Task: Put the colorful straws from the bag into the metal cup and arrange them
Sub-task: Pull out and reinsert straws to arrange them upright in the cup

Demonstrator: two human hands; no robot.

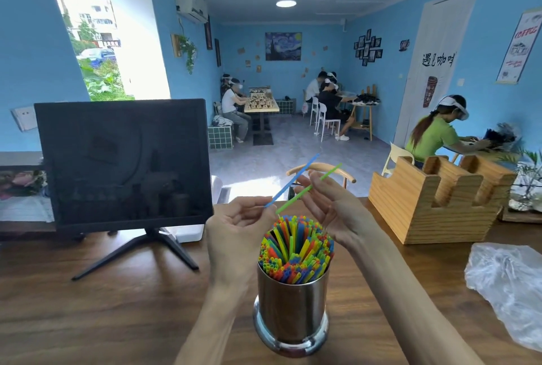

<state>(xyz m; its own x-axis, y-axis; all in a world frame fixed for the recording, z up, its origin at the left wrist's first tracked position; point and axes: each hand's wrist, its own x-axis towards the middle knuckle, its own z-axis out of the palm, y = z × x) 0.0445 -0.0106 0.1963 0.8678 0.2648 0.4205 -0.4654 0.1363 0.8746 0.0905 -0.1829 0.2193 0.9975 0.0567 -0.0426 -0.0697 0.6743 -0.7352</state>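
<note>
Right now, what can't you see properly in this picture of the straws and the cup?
All in the head view:
- Lower straws: hidden by the metal cup wall, so no count.
- Plastic bag: cut off by the right edge; crumpled, contents unclear.
- Blue straw and green straw: blurred; the left hand and right hand fingers cover where they are held.
- Monitor: dark screen, only reflections.

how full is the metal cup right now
Nearly full: colourful straws pack the upright metal cup almost rim to rim, apart from a dark gap at the back left.
</note>
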